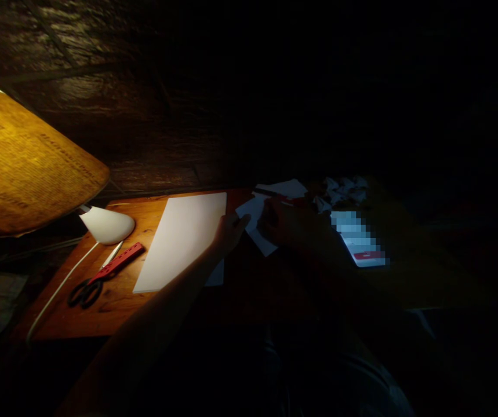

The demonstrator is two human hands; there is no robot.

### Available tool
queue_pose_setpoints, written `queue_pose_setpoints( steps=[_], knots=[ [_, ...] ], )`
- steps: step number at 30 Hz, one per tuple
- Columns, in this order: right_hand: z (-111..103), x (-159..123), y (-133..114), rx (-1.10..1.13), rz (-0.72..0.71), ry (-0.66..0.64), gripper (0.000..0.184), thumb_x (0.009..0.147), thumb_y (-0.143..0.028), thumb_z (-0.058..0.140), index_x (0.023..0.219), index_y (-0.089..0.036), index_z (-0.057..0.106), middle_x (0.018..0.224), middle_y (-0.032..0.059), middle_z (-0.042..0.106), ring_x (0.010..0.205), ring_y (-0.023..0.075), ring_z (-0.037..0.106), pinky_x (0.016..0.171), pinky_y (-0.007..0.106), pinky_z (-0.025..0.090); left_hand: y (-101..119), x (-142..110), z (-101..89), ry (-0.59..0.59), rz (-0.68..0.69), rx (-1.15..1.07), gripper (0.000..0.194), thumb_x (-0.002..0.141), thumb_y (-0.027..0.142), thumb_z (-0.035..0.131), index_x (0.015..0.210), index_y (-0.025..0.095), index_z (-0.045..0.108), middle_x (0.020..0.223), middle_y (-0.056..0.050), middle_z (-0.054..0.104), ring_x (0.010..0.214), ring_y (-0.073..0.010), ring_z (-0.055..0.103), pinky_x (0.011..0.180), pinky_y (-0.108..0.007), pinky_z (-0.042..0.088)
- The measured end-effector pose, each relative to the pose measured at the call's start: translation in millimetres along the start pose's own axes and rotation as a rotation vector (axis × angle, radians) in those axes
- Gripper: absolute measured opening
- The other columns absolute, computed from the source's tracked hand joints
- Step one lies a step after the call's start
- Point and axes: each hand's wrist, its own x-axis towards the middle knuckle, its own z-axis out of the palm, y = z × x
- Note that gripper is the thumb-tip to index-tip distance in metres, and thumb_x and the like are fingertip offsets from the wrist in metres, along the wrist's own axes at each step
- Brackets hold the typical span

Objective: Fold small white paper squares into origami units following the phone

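My left hand [228,233] pinches the left edge of a small white piece of paper [254,213], thumb on top, at the right side of a white stack of paper [183,237]. The piece looks bent or folded, with one part pointing down toward me. My right hand [280,223] is in deep shadow, its curled fingers at the right edge of the same piece. Just behind the hands lie more white paper pieces [290,188] and a dark, thin strip [265,191] whose kind I cannot make out.
A lamp with a yellow shade [26,162] and white base [110,225] stands at the left, its cord [64,281] trailing off the wooden table [122,318]. Scissors with black handles [87,292] lie under a red perforated strip [122,260]. Right: a lit phone [357,240], several folded paper bits [344,190].
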Motion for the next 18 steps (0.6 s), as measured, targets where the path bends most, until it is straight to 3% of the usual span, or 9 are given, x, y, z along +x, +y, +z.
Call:
queue_pose_setpoints(
  steps=[3,7,13,18],
  knots=[
    [5.1,0.4,4.3,0.106,-0.062,0.089,0.036,0.081,-0.029,0.062,0.115,-0.019,0.053,0.091,0.0044,0.069,0.073,0.0162,0.062,0.063,0.027,0.045,-1.2,2.4,-0.1,0.023,-0.040,-0.164,0.048,0.076,0.063,0.068,0.068,0.015,0.064,0.060,0.000,0.059,0.059,-0.0133,0.054,0.056,-0.025,0.042],
    [4.4,1.6,-1.0,0.106,-0.105,0.162,0.024,0.083,-0.025,0.060,0.106,-0.020,0.057,0.090,0.0050,0.068,0.075,0.0163,0.061,0.067,0.028,0.047,-1.9,3.7,1.1,0.045,-0.110,-0.318,0.048,0.073,0.062,0.072,0.070,0.015,0.064,0.063,0.000,0.060,0.062,-0.0139,0.056,0.058,-0.026,0.044],
    [5.8,3.1,1.4,0.142,-0.023,0.198,0.015,0.084,-0.029,0.060,0.097,-0.021,0.059,0.083,0.0036,0.067,0.074,0.0173,0.061,0.067,0.029,0.047,-4.1,3.3,2.9,0.028,-0.117,-0.384,0.046,0.071,0.059,0.075,0.073,0.014,0.067,0.066,-0.001,0.064,0.063,-0.0142,0.058,0.061,-0.027,0.046],
    [5.5,4.7,3.1,0.117,-0.048,0.225,0.012,0.085,-0.031,0.062,0.090,-0.020,0.061,0.084,0.0048,0.067,0.075,0.0179,0.060,0.069,0.031,0.046,-10.1,4.0,3.3,0.042,-0.136,-0.399,0.042,0.074,0.055,0.075,0.068,0.015,0.063,0.062,-0.001,0.061,0.061,-0.0138,0.058,0.060,-0.026,0.046]
  ],
)
